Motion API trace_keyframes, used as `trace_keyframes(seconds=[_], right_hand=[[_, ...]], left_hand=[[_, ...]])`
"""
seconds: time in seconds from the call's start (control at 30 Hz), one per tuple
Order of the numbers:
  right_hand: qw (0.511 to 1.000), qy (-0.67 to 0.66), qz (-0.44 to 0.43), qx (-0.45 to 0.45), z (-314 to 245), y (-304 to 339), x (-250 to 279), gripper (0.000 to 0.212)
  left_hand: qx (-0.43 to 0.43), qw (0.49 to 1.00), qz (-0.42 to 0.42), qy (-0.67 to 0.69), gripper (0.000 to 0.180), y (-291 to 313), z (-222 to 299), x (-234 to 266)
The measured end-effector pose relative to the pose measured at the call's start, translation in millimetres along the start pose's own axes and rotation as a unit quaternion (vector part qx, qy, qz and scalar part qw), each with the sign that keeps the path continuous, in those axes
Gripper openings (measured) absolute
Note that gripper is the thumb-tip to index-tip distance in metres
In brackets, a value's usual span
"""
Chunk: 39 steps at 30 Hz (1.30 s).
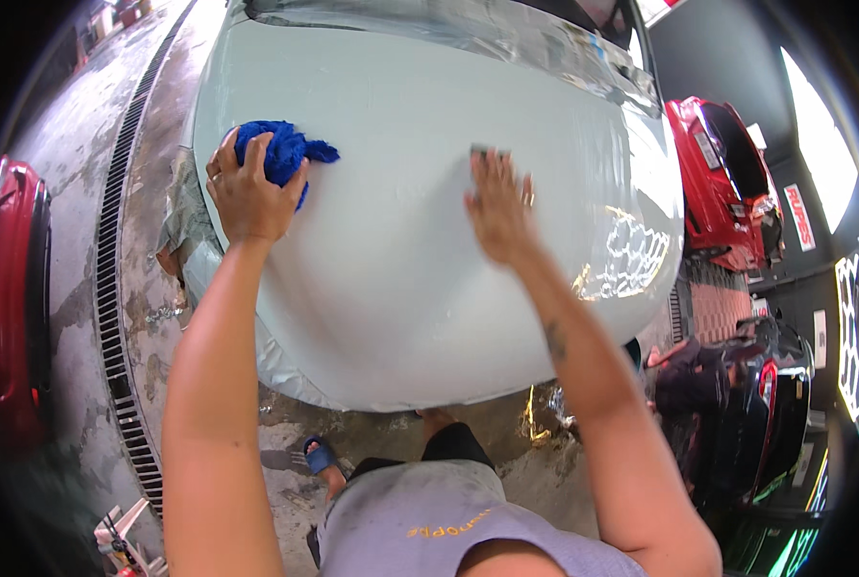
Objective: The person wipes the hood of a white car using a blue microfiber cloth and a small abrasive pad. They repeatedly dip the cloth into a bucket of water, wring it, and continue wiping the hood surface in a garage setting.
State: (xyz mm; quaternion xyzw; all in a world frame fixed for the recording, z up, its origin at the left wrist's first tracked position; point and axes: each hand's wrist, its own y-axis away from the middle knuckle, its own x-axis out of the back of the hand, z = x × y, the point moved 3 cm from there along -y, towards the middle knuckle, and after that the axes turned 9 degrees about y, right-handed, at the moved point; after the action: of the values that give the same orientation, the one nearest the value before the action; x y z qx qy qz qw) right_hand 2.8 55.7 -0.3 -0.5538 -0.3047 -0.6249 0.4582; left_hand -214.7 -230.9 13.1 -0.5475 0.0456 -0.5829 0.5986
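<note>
My left hand (254, 192) is closed around a bunched, fluffy blue microfiber cloth (283, 154) at the left side of a white car hood (381, 279). One end of the cloth trails to the right on the paint. Farther right, my right hand (499, 204) lies low over the hood with its fingers pointing away from me. A small dark pad (479, 149) shows at its fingertips, pressed to the surface. Most of that pad is covered by the fingers, so its exact kind is hidden.
Plastic sheeting (564, 48) covers the windshield end, and more wraps the hood's lower edges. A drain grate (112, 269) runs along the floor at left. Red cars (722, 183) stand on both sides. A dark car (775, 413) and a person in dark clothes (689, 385) are at right.
</note>
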Motion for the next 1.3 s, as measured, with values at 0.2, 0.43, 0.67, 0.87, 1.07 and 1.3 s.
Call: trace_keyframes(seconds=[0.2, 0.43, 0.67, 0.87, 1.07, 1.3], right_hand=[[0.998, -0.015, -0.022, -0.062, 79.3, -196.8, 16.9, 0.066], [1.000, 0.003, 0.009, 0.026, -10.3, 54.8, -7.6, 0.069], [0.995, -0.053, -0.076, -0.040, -19.4, 330.3, -23.7, 0.071], [0.865, -0.316, 0.142, -0.362, 95.3, 482.9, -81.9, 0.055], [0.688, -0.322, -0.081, -0.646, 151.7, 697.0, -199.7, 0.062], [0.771, -0.208, -0.162, -0.580, 238.5, 692.2, -237.9, 0.044]], left_hand=[[-0.036, 0.998, 0.021, 0.039, 0.056, 0.8, 4.9, -5.7], [-0.008, 1.000, 0.001, -0.006, 0.063, 4.9, -15.7, -1.8], [0.151, 0.980, -0.106, -0.070, 0.099, -3.3, 12.7, -14.6], [0.391, 0.917, -0.031, -0.069, 0.102, -28.1, 43.9, -17.3], [-0.047, 0.996, 0.071, -0.025, 0.067, -77.9, 142.9, -151.7], [-0.240, 0.914, -0.311, 0.098, 0.027, 67.3, 530.4, -272.3]])
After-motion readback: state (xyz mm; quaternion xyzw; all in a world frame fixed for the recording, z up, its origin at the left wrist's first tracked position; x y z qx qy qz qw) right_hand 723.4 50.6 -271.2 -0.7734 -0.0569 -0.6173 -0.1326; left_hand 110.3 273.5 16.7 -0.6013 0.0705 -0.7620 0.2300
